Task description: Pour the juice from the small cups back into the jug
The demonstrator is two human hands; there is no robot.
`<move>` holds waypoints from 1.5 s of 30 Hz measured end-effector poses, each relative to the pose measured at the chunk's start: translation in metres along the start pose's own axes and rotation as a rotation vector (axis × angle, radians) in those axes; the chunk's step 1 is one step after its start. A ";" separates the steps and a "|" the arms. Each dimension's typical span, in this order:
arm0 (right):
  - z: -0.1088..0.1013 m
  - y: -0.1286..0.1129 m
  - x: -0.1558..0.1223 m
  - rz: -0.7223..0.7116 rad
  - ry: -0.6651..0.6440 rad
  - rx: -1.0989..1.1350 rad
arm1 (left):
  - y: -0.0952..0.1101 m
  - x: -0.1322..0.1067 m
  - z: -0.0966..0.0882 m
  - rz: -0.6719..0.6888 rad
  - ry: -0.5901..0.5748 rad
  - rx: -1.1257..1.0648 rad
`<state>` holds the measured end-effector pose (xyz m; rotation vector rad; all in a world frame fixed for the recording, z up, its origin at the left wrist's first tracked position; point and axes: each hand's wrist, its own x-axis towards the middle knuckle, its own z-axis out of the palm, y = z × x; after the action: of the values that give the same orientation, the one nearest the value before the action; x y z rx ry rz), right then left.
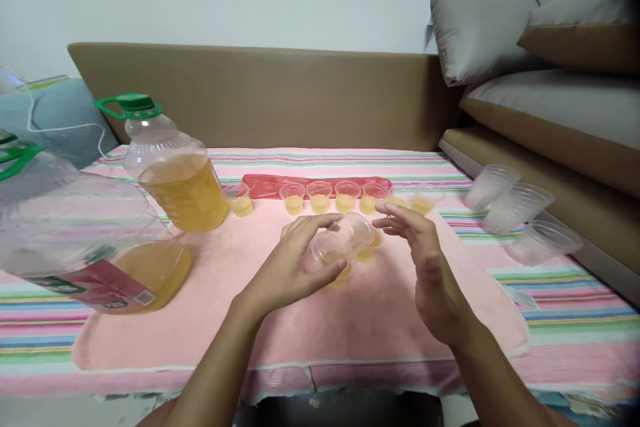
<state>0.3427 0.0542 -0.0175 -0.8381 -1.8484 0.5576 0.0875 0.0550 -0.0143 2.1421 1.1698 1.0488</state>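
Note:
My left hand (300, 260) is wrapped round a clear plastic cup (357, 232), tilted with its mouth to the right. My right hand (425, 260) hovers just right of that cup, fingers apart, holding nothing. Partly hidden behind the held cup, small cups with yellow liquid (367, 253) stand on the pink mat (210, 320). Farther back, a row of clear cups (319, 197) holds a little yellow liquid each. At its left end one cup (243, 202) stands apart, near the bottle. The row's right end is partly covered by my right fingers.
Left of the mat stand a green-capped jug (185, 190) of yellow liquid and a nearer jug (150, 267) with a red label, leaning. Stacks of clear cups (517, 207) lie at the right by the cushions (560, 100). A red plastic bag (265, 185) lies behind the row.

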 end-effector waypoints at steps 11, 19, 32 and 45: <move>0.001 -0.001 -0.001 0.016 -0.019 -0.042 | 0.004 -0.001 -0.003 0.021 -0.020 0.021; 0.008 0.010 -0.003 -0.030 0.120 0.089 | 0.003 -0.001 -0.003 -0.004 -0.014 0.018; 0.006 -0.003 -0.001 -0.026 -0.017 -0.051 | 0.002 -0.001 -0.002 -0.028 -0.012 0.019; 0.008 0.000 -0.001 -0.022 0.035 -0.024 | 0.002 -0.001 -0.002 -0.029 -0.010 0.021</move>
<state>0.3356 0.0534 -0.0216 -0.8372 -1.8332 0.5049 0.0871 0.0533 -0.0117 2.1380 1.2083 1.0164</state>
